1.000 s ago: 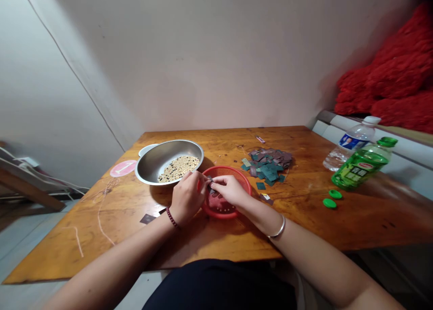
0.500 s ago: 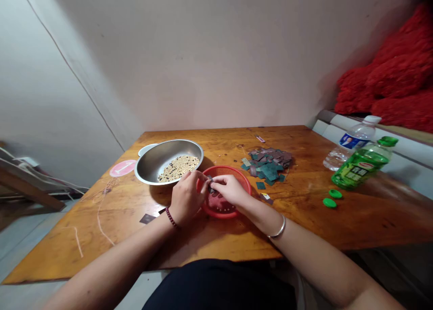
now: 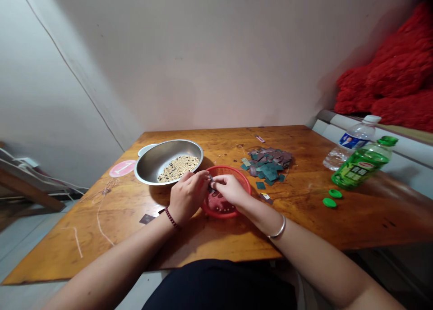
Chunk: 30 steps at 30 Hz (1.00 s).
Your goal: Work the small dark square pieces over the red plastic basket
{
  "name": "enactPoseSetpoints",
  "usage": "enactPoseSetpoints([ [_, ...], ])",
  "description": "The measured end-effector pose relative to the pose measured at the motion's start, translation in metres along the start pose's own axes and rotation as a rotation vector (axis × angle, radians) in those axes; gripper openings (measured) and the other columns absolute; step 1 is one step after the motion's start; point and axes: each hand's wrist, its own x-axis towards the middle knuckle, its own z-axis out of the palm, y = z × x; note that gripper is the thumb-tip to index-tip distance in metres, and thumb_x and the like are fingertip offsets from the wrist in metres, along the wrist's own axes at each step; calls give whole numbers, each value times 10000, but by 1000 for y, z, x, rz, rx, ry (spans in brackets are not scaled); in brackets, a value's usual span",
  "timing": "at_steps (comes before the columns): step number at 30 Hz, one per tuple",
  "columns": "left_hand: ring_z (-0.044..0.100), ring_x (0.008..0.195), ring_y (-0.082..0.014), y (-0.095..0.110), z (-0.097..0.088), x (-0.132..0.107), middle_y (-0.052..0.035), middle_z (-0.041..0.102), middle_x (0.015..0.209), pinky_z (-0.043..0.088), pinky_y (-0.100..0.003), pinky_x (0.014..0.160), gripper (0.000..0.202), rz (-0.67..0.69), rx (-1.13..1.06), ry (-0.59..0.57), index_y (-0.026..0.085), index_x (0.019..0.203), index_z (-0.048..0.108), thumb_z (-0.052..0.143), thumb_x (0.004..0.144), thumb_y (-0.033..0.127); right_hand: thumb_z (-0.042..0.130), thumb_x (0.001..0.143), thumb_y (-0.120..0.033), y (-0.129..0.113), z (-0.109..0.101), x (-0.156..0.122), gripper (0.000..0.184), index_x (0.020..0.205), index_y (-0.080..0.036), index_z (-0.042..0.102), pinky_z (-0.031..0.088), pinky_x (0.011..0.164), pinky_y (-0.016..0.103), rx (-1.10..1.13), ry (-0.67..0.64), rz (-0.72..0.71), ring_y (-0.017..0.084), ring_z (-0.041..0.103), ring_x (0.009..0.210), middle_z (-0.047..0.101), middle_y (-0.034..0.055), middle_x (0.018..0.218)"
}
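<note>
The left hand [image 3: 187,196] and right hand [image 3: 230,189] were positioned together above a red plastic basket [image 3: 237,177] on a wooden table [image 3: 304,220]. The fingers [image 3: 202,177] of both hands were closed in a pinch on a small dark piece [image 3: 210,179], located over the basket's left rim; its material was too small to determine. The basket held a dark red mass dotted with pale beads [image 3: 218,202]. A steel bowl [image 3: 145,175] of mixed pale and dark beans [image 3: 177,168] stood just beside the basket on the left. A pile of teal and mauve squares [image 3: 269,163] lay near it on the right. A green bottle [image 3: 360,168], a water bottle [image 3: 352,150] and two green caps [image 3: 329,202] stood well apart to the right.
</note>
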Motion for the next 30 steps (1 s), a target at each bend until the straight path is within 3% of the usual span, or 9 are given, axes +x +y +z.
enactPoseSetpoints([
  [5,598,806,-118,-2,0,-1,43,702,943,465,-225,692,293,-10,10,-29,259,1128,566,577,835,271,544,709,-218,-1,0,-1,155,740,-119,660,408,608,243,-19,3,-3,105,529,584,620,13,643],
  [13,608,825,-113,-3,1,-2,46,708,924,459,-223,673,343,-27,0,-42,251,1183,536,574,844,286,550,709,-231,1,-1,0,170,762,-119,666,412,640,252,-34,6,-16,112,547,608,638,23,674],
  [25,601,760,-120,1,-2,-1,28,708,874,469,-226,677,280,-19,-52,5,220,1101,563,586,825,264,556,702,-222,-3,0,0,148,739,-122,658,413,595,241,-1,-5,-4,101,526,574,616,10,641],
  [30,593,738,-117,2,-1,-1,17,698,940,471,-227,663,207,7,-29,0,228,1027,593,575,820,231,568,690,-213,-10,2,-2,117,711,-130,647,423,589,240,57,32,38,96,524,559,606,1,634],
])
